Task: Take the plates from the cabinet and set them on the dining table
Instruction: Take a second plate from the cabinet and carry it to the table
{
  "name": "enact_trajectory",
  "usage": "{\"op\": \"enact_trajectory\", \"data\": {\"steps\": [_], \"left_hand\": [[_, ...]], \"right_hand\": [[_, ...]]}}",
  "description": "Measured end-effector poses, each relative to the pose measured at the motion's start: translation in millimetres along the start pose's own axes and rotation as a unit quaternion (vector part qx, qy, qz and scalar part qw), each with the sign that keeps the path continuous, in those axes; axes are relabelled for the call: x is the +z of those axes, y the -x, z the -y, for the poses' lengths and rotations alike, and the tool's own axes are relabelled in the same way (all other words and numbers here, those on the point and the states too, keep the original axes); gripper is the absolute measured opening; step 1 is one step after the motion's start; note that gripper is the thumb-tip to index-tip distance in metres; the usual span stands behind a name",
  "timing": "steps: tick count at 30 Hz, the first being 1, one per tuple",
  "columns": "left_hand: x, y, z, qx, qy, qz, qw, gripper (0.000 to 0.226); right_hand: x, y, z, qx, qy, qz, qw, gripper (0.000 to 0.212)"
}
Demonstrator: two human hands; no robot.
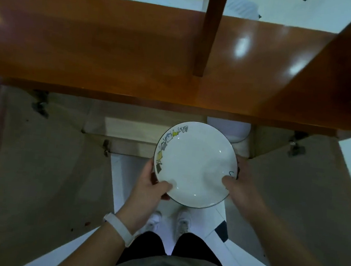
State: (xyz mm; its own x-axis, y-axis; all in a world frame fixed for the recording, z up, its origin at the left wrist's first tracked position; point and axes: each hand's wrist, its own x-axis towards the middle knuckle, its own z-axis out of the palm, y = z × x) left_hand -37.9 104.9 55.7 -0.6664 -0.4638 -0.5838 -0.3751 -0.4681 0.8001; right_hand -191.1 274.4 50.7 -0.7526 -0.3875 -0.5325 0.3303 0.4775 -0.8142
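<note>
A white plate with a dark rim and small yellow and grey drawings along its left edge is held level in front of me, just outside the open cabinet. My left hand grips its lower left rim, thumb on top. My right hand grips the lower right rim, thumb resting on the plate's face. A white object, perhaps more dishes, sits inside the cabinet behind the plate, partly hidden.
The glossy wooden cabinet top spans the view above, with an upright wooden divider. Two cabinet doors stand open, left door and right door, flanking me. My feet stand on white floor between them.
</note>
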Motion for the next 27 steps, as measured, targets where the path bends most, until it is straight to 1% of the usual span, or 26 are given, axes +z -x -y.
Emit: {"op": "enact_trajectory", "data": {"steps": [4, 7, 9, 12, 13, 19, 23, 27], "left_hand": [[-4, 10, -38, 0.012, -0.01, 0.065, 0.998, 0.058], [-8, 16, -65, 0.012, -0.022, 0.109, 0.994, 0.048], [-13, 20, -74, 0.008, -0.034, 0.148, 0.988, 0.043], [-18, 22, -81, -0.004, -0.052, 0.19, 0.98, 0.056], [-19, 22, -82, -0.006, -0.059, 0.199, 0.978, 0.057], [-4, 26, -91, -0.003, -0.063, 0.272, 0.96, 0.06], [24, 33, -95, -0.013, -0.054, 0.328, 0.943, 0.066], [59, 49, -87, -0.033, -0.064, 0.388, 0.919, 0.063]], "right_hand": [[-6, 38, 25, 0.005, 0.017, -0.057, 0.998, 0.053], [-4, 68, 44, 0.012, -0.061, -0.072, 0.996, 0.056], [1, 86, 54, 0.015, -0.072, -0.09, 0.993, 0.059], [8, 106, 58, 0.013, -0.039, -0.136, 0.99, 0.064], [10, 112, 59, 0.017, -0.043, -0.153, 0.987, 0.065], [12, 150, 58, 0.041, -0.091, -0.227, 0.969, 0.066], [1, 184, 54, 0.037, -0.132, -0.287, 0.948, 0.065], [-13, 225, 40, 0.038, -0.136, -0.35, 0.926, 0.067]]}}
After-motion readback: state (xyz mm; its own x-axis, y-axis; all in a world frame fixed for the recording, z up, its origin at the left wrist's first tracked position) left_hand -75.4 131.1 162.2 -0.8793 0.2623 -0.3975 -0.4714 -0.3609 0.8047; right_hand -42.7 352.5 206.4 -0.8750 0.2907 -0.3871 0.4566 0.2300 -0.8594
